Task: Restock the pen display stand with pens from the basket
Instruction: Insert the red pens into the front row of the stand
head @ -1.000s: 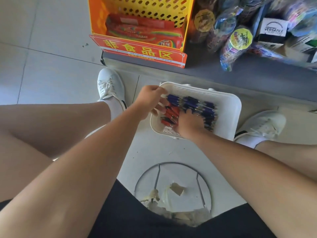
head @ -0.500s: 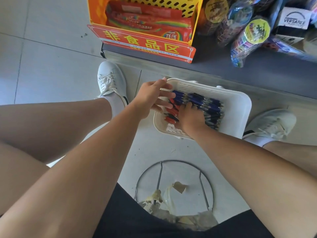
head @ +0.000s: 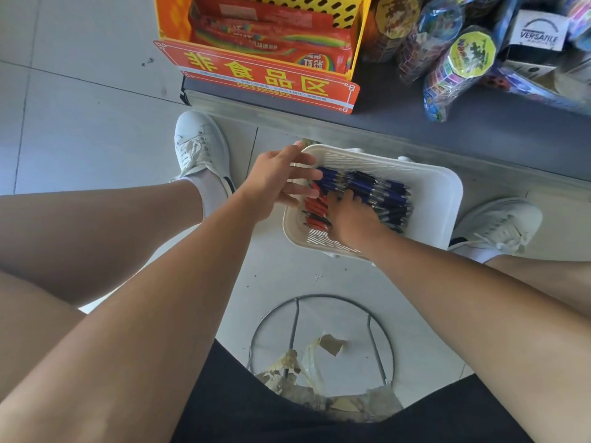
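While both hands point(head: 319, 199) reach spread-fingered into the basket point(head: 441, 199), grip unclear, the pens point(head: 377, 193) lie left-to-right.

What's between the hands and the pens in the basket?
Nothing visible. The right hand lies on the pens in the basket; the left hand is at their near ends, fingers spread. The display stand isn't in view.

Yellow crate point(head: 358, 14) of candy packets point(head: 271, 36) behind red sign point(head: 256, 75)
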Demonstrator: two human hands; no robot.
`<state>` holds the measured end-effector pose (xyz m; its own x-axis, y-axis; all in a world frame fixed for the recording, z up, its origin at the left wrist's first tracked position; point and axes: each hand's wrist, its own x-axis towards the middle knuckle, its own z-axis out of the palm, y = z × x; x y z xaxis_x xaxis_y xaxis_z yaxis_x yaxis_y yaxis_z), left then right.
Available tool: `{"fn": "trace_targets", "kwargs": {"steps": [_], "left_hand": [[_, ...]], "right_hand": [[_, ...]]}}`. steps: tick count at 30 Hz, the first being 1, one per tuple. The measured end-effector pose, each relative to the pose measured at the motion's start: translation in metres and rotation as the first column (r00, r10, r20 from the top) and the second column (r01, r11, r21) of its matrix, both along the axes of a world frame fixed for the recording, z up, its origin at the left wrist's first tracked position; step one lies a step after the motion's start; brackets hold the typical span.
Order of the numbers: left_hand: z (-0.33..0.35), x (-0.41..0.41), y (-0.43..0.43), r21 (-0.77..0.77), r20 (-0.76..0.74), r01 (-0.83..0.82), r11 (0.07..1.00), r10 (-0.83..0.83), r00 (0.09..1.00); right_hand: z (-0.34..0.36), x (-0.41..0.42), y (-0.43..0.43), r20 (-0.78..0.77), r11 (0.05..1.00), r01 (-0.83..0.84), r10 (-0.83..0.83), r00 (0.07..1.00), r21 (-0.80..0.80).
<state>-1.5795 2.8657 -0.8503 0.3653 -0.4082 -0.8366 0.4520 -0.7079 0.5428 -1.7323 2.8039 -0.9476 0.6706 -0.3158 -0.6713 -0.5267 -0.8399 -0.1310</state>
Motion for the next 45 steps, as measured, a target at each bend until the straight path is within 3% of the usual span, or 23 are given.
{"fn": "trace_targets", "kwargs": {"steps": [5, 12, 19, 23, 25, 28, 32, 45], "left_hand": [[0.000, -0.001, 0.000, -0.007, -0.007, -0.009, 1.000, 0.009, 1.000], [-0.001, -0.001, 0.000, -0.005, 0.004, -0.002, 1.000, 0.002, 1.000], [0.001, -0.002, 0.000, -0.007, 0.017, 0.004, 1.000, -0.004, 1.000], [0.001, -0.002, 0.000, -0.007, 0.017, 0.005, 1.000, -0.005, 1.000], [0.001, -0.002, 0.000, -0.009, 0.011, 0.003, 1.000, -0.003, 1.000], [0.001, -0.001, 0.001, -0.011, 0.004, -0.005, 1.000, 0.005, 1.000], [0.001, 0.000, 0.001, -0.012, 0.003, 0.000, 1.000, 0.000, 1.000], [-0.002, 0.000, 0.002, -0.011, 0.012, 0.012, 1.000, -0.012, 1.000]], "right_hand": [[-0.001, 0.000, -0.007, 0.005, 0.997, -0.022, 0.021, 1.000, 0.069], [-0.004, -0.010, -0.020, 0.122, 0.990, 0.078, -0.093, 0.988, 0.119], [-0.006, -0.013, -0.018, 0.104, 0.992, -0.101, 0.108, 0.989, -0.074], [-0.006, -0.016, -0.021, 0.098, 0.983, -0.114, 0.129, 0.987, -0.147], [-0.006, -0.018, -0.027, 0.124, 0.992, -0.071, 0.083, 0.989, -0.102], [-0.004, -0.020, -0.038, 0.143, 0.984, 0.143, -0.157, 0.977, 0.105], [0.009, -0.017, -0.054, -0.012, 0.837, 0.414, -0.439, 0.898, 0.359], [0.027, -0.015, -0.069, -0.176, 0.676, 0.508, -0.499, 0.849, 0.534]]}}
